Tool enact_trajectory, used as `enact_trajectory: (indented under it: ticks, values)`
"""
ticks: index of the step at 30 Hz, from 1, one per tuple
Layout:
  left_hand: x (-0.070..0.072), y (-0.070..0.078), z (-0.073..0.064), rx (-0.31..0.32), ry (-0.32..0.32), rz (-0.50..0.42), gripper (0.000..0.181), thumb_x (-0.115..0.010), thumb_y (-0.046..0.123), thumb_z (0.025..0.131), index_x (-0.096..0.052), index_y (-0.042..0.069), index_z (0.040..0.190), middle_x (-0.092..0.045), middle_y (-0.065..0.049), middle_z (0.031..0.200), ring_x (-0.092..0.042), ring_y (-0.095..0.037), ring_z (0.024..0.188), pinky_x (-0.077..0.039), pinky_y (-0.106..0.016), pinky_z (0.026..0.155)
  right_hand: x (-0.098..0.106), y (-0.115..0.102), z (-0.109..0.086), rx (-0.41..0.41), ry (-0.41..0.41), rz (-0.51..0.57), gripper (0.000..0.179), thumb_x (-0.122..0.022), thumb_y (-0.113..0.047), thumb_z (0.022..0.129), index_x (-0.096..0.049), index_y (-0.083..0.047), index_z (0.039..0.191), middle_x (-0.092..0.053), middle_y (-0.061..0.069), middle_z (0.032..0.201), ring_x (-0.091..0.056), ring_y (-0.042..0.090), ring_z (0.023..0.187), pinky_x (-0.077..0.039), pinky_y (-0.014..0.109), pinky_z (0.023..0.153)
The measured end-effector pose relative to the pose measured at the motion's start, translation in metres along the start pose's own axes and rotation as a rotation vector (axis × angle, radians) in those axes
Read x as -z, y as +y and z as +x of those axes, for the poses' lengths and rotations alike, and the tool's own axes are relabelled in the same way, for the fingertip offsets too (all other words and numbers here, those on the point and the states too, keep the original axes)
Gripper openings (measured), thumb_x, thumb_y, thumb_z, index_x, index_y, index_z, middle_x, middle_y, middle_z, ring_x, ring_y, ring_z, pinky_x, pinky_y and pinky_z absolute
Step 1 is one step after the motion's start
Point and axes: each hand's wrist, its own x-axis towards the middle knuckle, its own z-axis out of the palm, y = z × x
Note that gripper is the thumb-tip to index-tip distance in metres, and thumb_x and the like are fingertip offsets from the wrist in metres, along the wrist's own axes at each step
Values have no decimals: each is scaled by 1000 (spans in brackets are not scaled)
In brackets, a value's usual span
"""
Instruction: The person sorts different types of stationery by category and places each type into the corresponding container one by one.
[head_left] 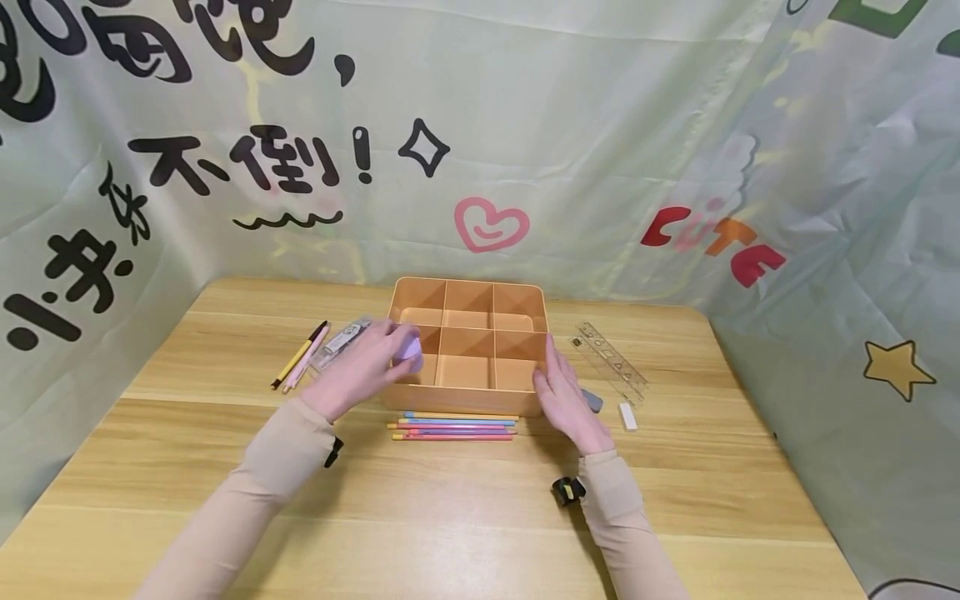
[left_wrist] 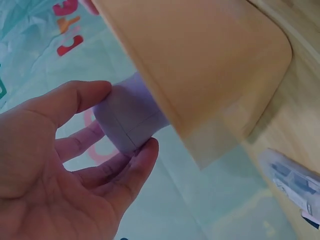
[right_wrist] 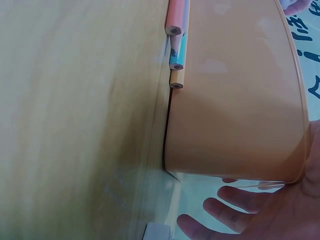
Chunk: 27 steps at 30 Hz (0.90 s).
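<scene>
A small lavender object (head_left: 409, 350), rounded with thin seam lines, is pinched between the thumb and fingers of my left hand (head_left: 356, 367). It overlaps the front left compartment of a tan organizer box (head_left: 457, 402). In the left wrist view, part of the lavender object (left_wrist: 127, 112) is hidden behind the box wall (left_wrist: 200, 60). My right hand (head_left: 566, 404) rests along the box's right side with its fingers extended. From the right wrist, these fingers (right_wrist: 240, 212) show past the box's corner, holding nothing. The box has two rows of three compartments.
Several coloured pencils (head_left: 453, 427) lie in front of the box. Left of it are a yellow-and-black pen (head_left: 300, 354), a pink pen (head_left: 307, 360) and a clear case (head_left: 330, 348). To the right are a transparent ruler (head_left: 615, 360), a white eraser (head_left: 627, 416) and a blue-grey item (head_left: 592, 401).
</scene>
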Motion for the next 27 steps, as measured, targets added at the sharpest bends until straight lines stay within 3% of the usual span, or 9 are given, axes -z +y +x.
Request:
enact_trajectory:
  ticks: [4,12,17,22,27]
  values:
    - [-3,0,1,27,-35,53,37,-75,15,90,-63,0,122,-67,-23,109,-64,-36,98,-58,-48,82,0,0,0,2,-1,-4,69,-34,-18,107,6,-1,160,-5,25,168,-7,45,156,-4,59,128]
    - [-8,-3,8,-28,-81,239,30,-78,20,87,-65,6,111,-70,-15,99,-66,-29,82,-56,-44,71,0,0,0,1,-2,-4,69,-34,-19,107,7,-3,161,-4,24,169,-7,45,156,-4,58,128]
    - [-8,-1,14,-20,-151,316,28,-79,25,87,-66,9,106,-71,-11,94,-66,-24,78,-55,-39,66,0,-1,-1,-2,-1,-7,69,-34,-19,107,7,-2,160,-4,25,169,-7,45,156,-4,59,128]
    - [-10,-1,19,4,-212,349,27,-78,26,87,-68,10,107,-73,-10,94,-69,-24,82,-56,-40,67,1,-2,-1,5,1,-9,69,-34,-18,107,6,-1,160,-4,25,169,-7,45,156,-5,58,128]
    - [-14,-2,20,30,-248,364,29,-79,27,86,-69,14,110,-75,-9,100,-71,-27,90,-55,-44,79,0,-2,-1,6,5,-10,69,-35,-17,107,5,0,160,-5,25,168,-8,45,156,-6,59,128]
